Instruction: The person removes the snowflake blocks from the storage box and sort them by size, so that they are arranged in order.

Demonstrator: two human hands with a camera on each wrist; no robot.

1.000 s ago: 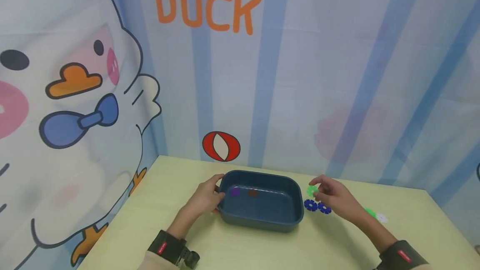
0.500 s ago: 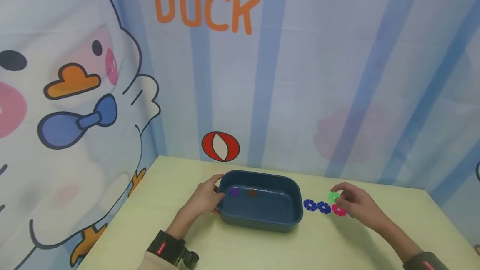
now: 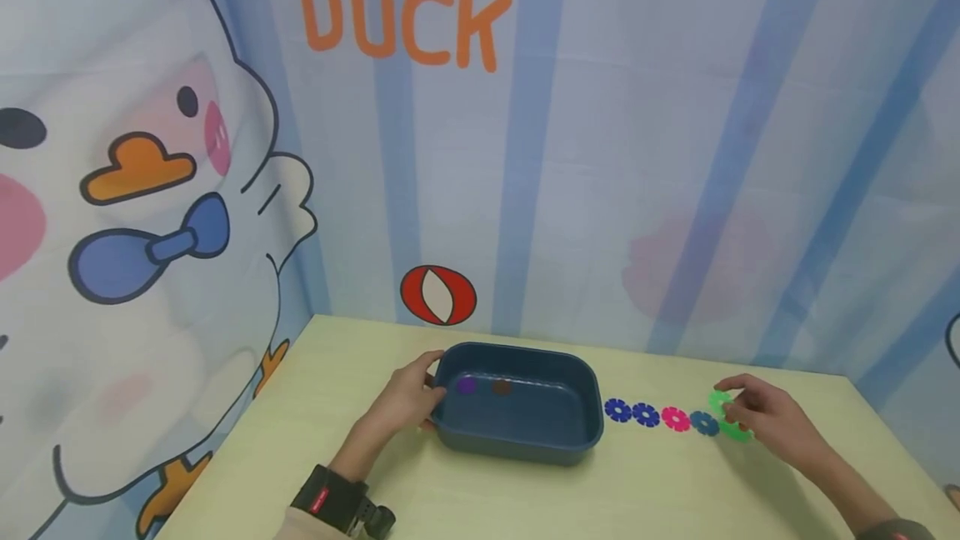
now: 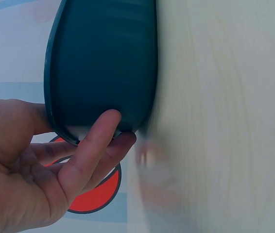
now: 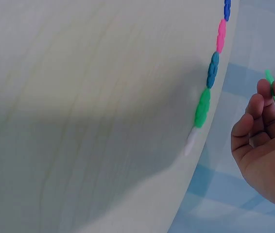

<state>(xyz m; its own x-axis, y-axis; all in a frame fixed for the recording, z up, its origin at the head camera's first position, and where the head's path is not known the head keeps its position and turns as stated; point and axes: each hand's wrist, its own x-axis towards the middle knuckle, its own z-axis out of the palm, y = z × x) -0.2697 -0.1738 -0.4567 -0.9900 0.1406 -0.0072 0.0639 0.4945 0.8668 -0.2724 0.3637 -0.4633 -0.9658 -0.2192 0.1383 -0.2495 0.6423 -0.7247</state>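
My left hand [image 3: 405, 397] grips the left end of a dark blue plastic basin [image 3: 517, 444], also close up in the left wrist view, its fingers round the rim. Inside the basin lie a purple piece [image 3: 467, 384] and a brown piece [image 3: 501, 387]. My right hand [image 3: 780, 425] pinches a light green snowflake disc [image 5: 269, 77] above the table, thumb against fingertip. Below it runs a row of flat snowflake discs: two dark blue [image 3: 632, 412], one pink [image 3: 676, 419], one teal [image 3: 704, 423], one green [image 5: 202, 108] and a white one [image 5: 191, 141], which the hand hides in the head view.
The pale yellow table [image 3: 480, 498] carries the basin, with the disc row to its right. Behind stands a striped blue and white cloth backdrop [image 3: 600, 148] with a printed duck [image 3: 135, 357] at left.
Holding the light green disc, my right hand has moved right along the row, uncovering the pink and teal discs and coming over the green end. The left hand stays on the basin.
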